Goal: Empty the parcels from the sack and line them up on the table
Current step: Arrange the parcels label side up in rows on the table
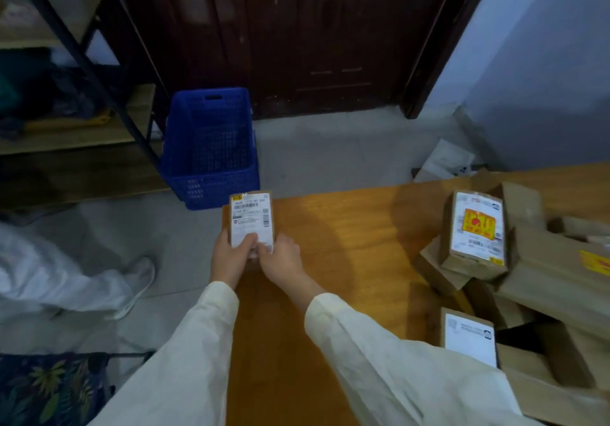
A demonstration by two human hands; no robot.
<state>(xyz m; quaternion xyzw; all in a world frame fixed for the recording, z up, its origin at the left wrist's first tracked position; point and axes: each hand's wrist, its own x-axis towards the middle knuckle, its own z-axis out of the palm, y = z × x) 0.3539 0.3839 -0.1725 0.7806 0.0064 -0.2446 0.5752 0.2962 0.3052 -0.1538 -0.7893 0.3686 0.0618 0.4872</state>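
While both hands' fingers (pixel 248 240) clamp a small parcel (pixel 252 222), boxes (pixel 475 230) heaped right, blue crate (pixel 211 148) beyond.

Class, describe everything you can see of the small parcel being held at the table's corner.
The small parcel is a brown cardboard box with a white shipping label bearing barcodes across its top. It lies flat at the far left corner of the wooden table. The left hand and right hand grip its near end, thumbs on the label.
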